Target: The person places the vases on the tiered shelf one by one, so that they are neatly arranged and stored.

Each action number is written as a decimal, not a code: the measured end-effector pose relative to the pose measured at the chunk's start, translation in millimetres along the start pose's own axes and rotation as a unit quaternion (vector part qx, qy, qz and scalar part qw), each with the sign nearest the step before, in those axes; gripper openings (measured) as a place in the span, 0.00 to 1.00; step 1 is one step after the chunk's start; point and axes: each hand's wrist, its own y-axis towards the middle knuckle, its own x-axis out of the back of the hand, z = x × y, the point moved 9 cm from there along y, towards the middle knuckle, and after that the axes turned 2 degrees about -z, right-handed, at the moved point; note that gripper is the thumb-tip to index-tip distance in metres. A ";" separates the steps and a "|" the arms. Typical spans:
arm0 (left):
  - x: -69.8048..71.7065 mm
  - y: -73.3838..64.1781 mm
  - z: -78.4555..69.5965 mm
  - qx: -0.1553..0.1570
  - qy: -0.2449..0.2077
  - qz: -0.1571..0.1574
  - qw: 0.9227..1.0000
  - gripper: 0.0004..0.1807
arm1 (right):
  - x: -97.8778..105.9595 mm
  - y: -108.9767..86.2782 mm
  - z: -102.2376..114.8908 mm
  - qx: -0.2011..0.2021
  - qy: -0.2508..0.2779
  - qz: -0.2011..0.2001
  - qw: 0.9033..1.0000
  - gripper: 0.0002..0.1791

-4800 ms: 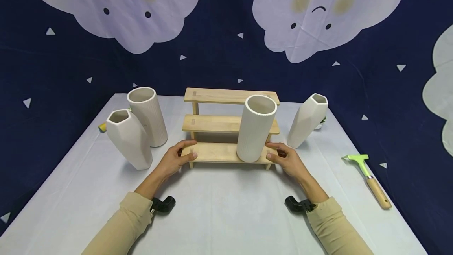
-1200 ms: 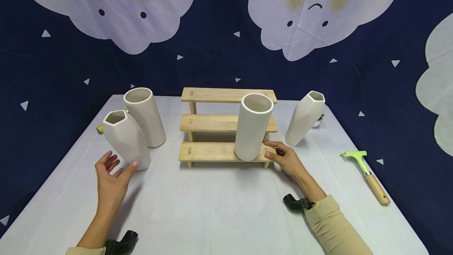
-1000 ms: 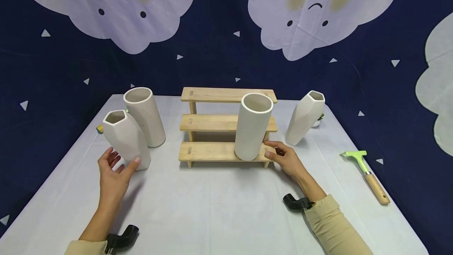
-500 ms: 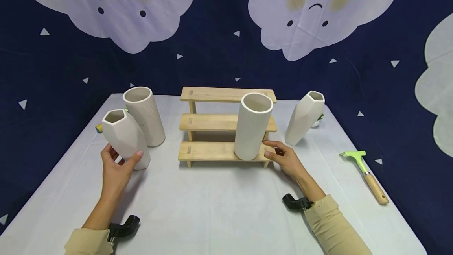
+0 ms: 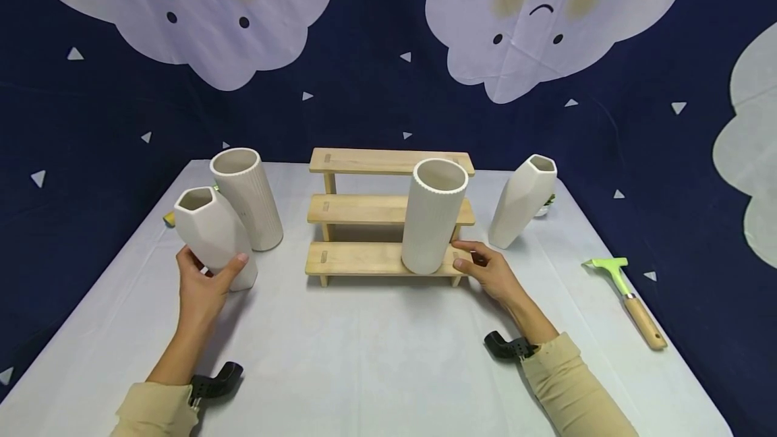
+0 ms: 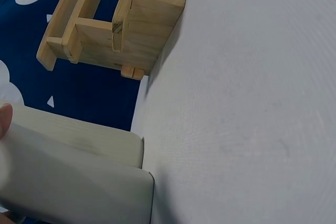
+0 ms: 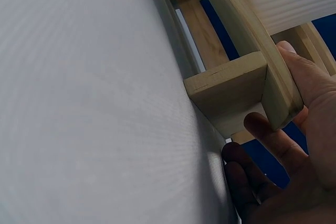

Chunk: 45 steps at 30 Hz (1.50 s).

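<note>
Now I've got the faceted vase (image 5: 215, 235) gripped at nine o'clock of the wooden rack (image 5: 355, 259): the left hand (image 5: 203, 286), a second ago spread loosely beside it, has closed around its lower body. It's secured but not lifted off the counter (image 5: 376, 369). A ribbed vase (image 5: 257, 211) stands behind at one o'clock. At the rack's four o'clock, the right hand (image 5: 494, 276) pinches the bottom step, unchanged.

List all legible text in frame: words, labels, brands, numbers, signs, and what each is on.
None readable in any view.
White vases, wooden stand, tool: no lettering visible.
Backdrop: printed cloud faces and triangles only.
Black wrist mounts: too small to tell whether marked.
</note>
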 end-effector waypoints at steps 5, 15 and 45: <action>-1.8 -1.1 -4.6 -0.011 -0.015 -0.010 1.000 0.44 | -0.1 0.5 -1.1 0.000 0.001 -0.001 1.000 0.24; -3.3 1.1 -4.1 -0.009 -0.018 -0.017 1.000 0.45 | -0.3 0.9 -2.8 -0.001 0.006 -0.001 1.000 0.24; 2.2 -1.9 -7.2 0.007 -0.038 -0.021 0.999 0.44 | -0.5 1.3 -3.8 -0.003 0.008 0.001 1.000 0.24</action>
